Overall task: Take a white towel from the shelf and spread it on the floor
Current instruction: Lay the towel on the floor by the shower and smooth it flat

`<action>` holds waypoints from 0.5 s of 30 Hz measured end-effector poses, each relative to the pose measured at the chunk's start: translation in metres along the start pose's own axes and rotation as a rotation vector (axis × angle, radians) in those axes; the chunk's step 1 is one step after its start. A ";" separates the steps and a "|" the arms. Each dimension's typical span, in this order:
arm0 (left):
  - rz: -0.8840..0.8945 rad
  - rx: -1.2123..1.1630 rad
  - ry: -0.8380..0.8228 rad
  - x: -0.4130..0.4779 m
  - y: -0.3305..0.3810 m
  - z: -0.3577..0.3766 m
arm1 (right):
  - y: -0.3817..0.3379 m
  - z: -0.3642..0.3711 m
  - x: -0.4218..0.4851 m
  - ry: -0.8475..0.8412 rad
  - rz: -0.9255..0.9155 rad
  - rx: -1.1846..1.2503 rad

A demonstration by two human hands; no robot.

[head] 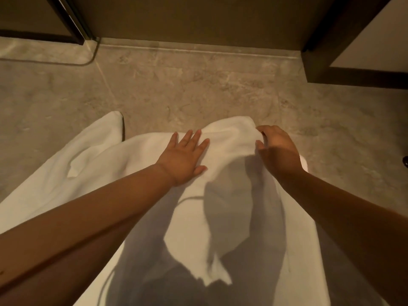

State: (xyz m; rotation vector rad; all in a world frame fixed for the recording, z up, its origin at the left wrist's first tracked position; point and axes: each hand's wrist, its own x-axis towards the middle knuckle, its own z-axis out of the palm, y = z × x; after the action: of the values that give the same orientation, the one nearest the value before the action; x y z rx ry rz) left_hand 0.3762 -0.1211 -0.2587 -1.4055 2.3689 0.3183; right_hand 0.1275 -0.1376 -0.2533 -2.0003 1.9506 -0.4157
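Spreading is the step in hand. The white towel (110, 164) lies on the stone floor (198, 85), with most of its length laid out toward the camera. Its far edge is not yet flat. A raised hump of cloth sits between the two hands, and the far left corner is turned over on itself, with a crease beside it.

Left hand (187, 155): palm down on the towel, just left of the hump. Its fingers (194, 138) are straight and fanned apart. They press the cloth to the floor and hold nothing.

Right hand (278, 149): at the right end of the hump, on the far edge. Its fingertips (260, 145) are curled and appear to pinch a fold of the towel's edge. Shadow under the palm hides how much cloth is taken up.

Next move, as judged: use the left palm as an anchor and draw the pinched edge away and to the right until the hump lies flat. The turned-over left corner then calls for folding out. Pull low and evenly, as a lift would likely drag the anchored part.

Surroundings: a brown wall panel (198, 16) stands beyond the floor, and a dark-framed unit (320, 62) stands at the right.
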 end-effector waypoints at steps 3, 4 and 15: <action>-0.015 -0.095 0.154 -0.002 0.005 0.002 | -0.004 -0.002 -0.012 0.038 -0.125 -0.028; -0.017 -0.123 0.256 -0.003 0.006 0.001 | -0.006 -0.003 -0.018 0.020 -0.163 -0.022; 0.064 -0.217 0.183 0.007 0.002 0.005 | -0.010 0.021 -0.065 -0.148 -0.350 -0.040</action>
State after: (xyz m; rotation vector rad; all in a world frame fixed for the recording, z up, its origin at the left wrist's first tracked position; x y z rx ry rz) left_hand 0.3719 -0.1240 -0.2664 -1.5146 2.5968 0.4970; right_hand 0.1437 -0.0719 -0.2670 -2.3328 1.5353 -0.2998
